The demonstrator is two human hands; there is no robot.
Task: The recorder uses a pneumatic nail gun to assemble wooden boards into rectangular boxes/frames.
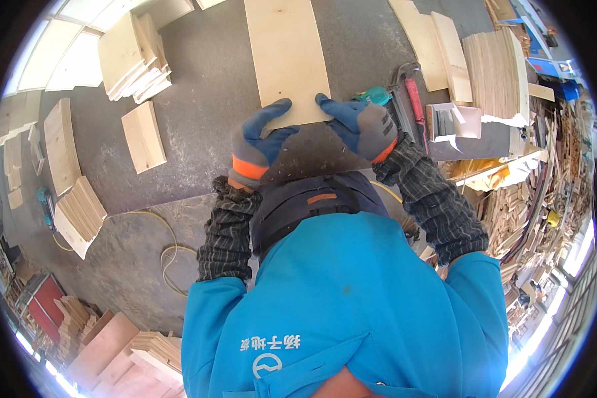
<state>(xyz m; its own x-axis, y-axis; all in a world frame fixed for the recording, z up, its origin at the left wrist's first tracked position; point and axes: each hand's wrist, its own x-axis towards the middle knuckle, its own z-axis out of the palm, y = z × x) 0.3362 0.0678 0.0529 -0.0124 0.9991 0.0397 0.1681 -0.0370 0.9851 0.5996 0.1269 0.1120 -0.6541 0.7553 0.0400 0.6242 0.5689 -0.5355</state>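
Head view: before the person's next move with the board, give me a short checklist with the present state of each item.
1. Both hands gloved: ok, left hand and right hand.
2. Each hand on the wooden board: ok, one at each near corner.
3. Far end of the board in sight: cannot tell how it lies, as the picture's upper edge cuts it off.
4. Teal tool well away from the right hand: not ok, it lies close beside it.
5. Dark table free of dust: not ok, pale specks show on it.
6. Loose board apart from the left hand: ok, it lies off to the left.
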